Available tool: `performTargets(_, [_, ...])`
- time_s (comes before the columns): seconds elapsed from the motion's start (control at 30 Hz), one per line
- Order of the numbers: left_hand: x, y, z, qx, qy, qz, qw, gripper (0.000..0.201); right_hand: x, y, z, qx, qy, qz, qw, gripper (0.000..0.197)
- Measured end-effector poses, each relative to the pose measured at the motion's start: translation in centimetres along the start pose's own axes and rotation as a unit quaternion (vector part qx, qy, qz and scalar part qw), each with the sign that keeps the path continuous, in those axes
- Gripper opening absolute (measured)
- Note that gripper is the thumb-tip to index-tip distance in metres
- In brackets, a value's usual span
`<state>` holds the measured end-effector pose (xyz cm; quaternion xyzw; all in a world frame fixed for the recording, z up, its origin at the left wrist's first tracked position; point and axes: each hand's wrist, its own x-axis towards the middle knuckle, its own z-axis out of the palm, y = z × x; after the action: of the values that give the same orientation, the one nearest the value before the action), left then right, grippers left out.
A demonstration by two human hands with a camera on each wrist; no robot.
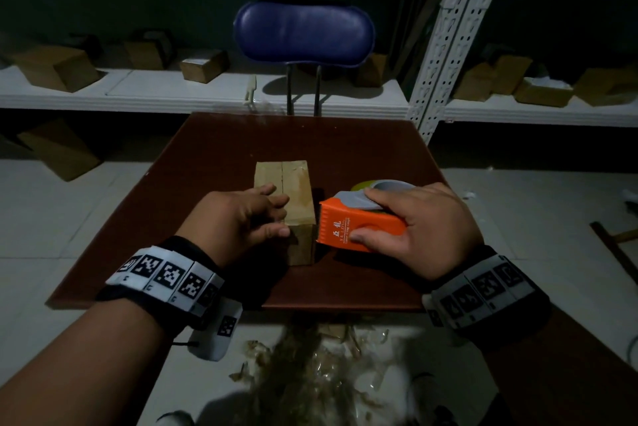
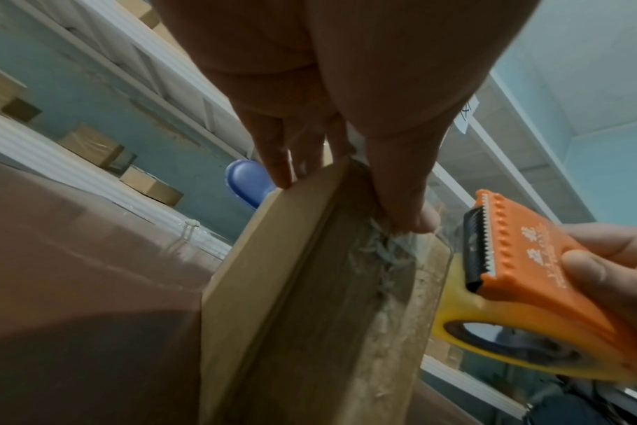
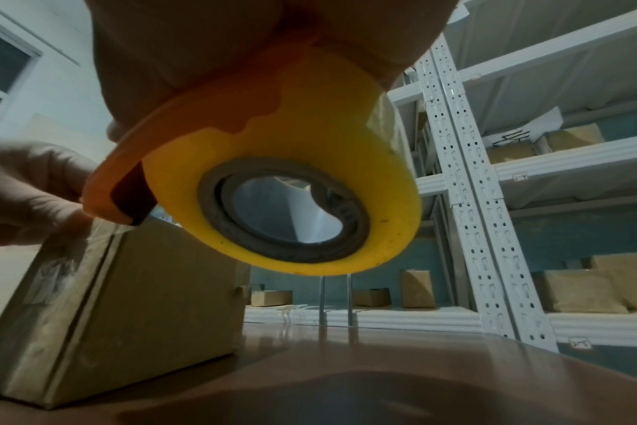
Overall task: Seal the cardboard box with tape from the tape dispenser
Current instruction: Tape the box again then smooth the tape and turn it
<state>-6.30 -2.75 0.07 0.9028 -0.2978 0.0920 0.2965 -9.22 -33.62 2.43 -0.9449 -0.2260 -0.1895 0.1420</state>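
A small cardboard box (image 1: pixel 297 180) lies on the dark red table (image 1: pixel 207 184), its top seam running away from me. My left hand (image 1: pixel 284 215) rests on its near end, fingers (image 2: pixel 284 161) flat on top. The thumb (image 2: pixel 411 212) presses wrinkled clear tape onto the near top edge. My right hand (image 1: pixel 362 216) grips the orange tape dispenser (image 1: pixel 359 225) just right of the box's near corner. Its toothed blade (image 2: pixel 488 235) faces the box, with a short clear strip running to my thumb. The yellow tape roll (image 3: pixel 310 172) hangs above the table beside the box (image 3: pixel 146 302).
A blue chair (image 1: pixel 303 33) stands behind the table's far edge. White metal shelves (image 1: pixel 207 94) with several cardboard boxes line the back and right. Crumpled tape scraps (image 1: pixel 310 356) litter the floor below the near table edge.
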Motion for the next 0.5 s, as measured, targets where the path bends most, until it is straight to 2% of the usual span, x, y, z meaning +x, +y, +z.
performTargets(0.07, [0.0, -0.1, 0.1, -0.003, -0.007, -0.004, 1.0, 0.047, -0.1, 0.2, -0.1, 0.001, 0.008, -0.003, 1.0, 0.07])
performTargets(0.13, [-0.1, -0.1, 0.0, -0.006, -0.014, -0.005, 1.0, 0.046, -0.2, 0.3, -0.3, -0.005, 0.008, -0.004, 1.0, 0.07])
performTargets(0.27, [0.0, 0.5, -0.1, -0.006, -0.005, -0.007, 1.0, 0.024, -0.3, 0.6, -0.4, 0.0, 0.012, -0.008, 1.0, 0.07])
performTargets(0.5, [0.1, 0.5, 0.0, -0.012, 0.0, 0.003, 1.0, 0.019, -0.4, 1.0, -0.3, 0.007, 0.007, -0.012, 1.0, 0.071])
